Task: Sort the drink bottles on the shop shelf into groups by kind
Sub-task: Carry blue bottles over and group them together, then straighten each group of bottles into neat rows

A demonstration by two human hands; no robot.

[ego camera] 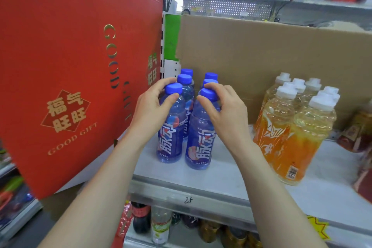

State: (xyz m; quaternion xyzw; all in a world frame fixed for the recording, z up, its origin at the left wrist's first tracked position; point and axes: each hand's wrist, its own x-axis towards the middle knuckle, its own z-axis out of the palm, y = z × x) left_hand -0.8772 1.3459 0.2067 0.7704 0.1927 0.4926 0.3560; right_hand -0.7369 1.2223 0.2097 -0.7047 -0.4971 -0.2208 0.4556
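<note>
Head view: six blue bottles (188, 94) with blue caps stand upright in two rows of three near the left end of the white shelf (231, 177), running from the back towards the front edge.

The left hand (151, 112) grips the front-left blue bottle (171, 139) at its neck. Its fingers (170, 99) curl round just under the cap, thumb on the near side and forefinger behind the cap.

The right hand (227, 112) holds the front-right blue bottle (201, 145) by the top. Here the forefinger lies over the cap and the thumb presses the neck on the left side.

Both bottles stand on the shelf, just beside each other and close to the front edge. Each hand is closed partway, only around its own bottle.

Towards the right end of the shelf a group of orange bottles (291, 133) with white caps stands well apart from the blue ones. A cardboard box (261, 56) fills the back of the shelf behind both groups.

A red gift box (70, 66) leans at the shelf's left end, close to the left hand. Below the front edge more bottles (161, 225) show on a lower shelf.
</note>
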